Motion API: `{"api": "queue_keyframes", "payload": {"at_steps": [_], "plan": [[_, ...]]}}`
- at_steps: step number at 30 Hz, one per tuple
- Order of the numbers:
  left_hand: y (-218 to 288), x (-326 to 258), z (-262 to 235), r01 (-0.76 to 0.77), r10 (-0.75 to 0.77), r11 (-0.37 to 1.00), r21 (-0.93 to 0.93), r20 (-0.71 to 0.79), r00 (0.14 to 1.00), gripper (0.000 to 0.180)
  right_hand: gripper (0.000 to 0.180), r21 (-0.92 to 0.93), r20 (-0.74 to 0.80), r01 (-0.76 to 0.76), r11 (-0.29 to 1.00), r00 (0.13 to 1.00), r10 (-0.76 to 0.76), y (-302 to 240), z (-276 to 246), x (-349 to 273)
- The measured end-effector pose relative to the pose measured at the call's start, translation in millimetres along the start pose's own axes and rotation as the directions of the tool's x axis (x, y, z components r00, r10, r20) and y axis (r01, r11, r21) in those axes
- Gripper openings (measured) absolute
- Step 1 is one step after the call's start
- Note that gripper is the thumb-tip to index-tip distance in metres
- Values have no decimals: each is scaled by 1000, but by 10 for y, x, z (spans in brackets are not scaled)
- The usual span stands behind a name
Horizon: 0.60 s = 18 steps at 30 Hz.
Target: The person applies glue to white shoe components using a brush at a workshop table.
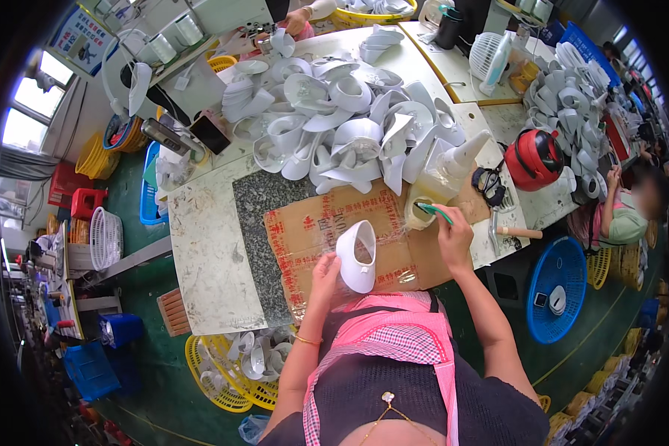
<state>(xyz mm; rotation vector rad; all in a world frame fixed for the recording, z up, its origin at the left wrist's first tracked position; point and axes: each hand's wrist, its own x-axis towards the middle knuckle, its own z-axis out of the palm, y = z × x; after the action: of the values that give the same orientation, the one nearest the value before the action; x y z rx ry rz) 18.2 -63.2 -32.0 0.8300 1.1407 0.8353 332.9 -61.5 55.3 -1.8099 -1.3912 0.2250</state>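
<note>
My left hand [324, 276] grips a white shoe upper [358, 276] by its side, above the front edge of a flattened cardboard sheet [305, 230]. The opening of the upper faces up. My right hand [456, 239] is closed on a green-handled brush [444, 213]. The brush's far end reaches into the mouth of a small pale container [416, 221], so its tip is hidden. Behind that container stands a cloudy plastic bottle [442, 172] with a long white spout. A large heap of white shoe uppers [349, 141] covers the table beyond the cardboard.
A dark speckled slab [254, 215] lies left of the cardboard. At right are a hammer [519, 232], a black cord [489, 183] and a red round container [534, 159]. A blue basket [561, 308] and yellow baskets [219, 372] sit below table height. Other people work beyond.
</note>
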Motion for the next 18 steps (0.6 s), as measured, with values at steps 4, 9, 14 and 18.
{"api": "queue_keyframes", "payload": {"at_steps": [4,9,14,18], "plan": [[63,-49,139,64,-61,995,-78,39,997,27,15,-49,52,143,988,989,-141,303,122,-31],[367,-321,285,11,-6,1000,-27,168,986,40,21,251,27,-416,874,905,424,638,238,-262],[241,-368,211,-27,19,999,32,225,974,53,21,430,363,-379,820,903,228,-335,429,-400],[96,-310,134,-102,82,990,100,183,980,50,9,168,338,-87,982,941,26,-556,710,-74]]}}
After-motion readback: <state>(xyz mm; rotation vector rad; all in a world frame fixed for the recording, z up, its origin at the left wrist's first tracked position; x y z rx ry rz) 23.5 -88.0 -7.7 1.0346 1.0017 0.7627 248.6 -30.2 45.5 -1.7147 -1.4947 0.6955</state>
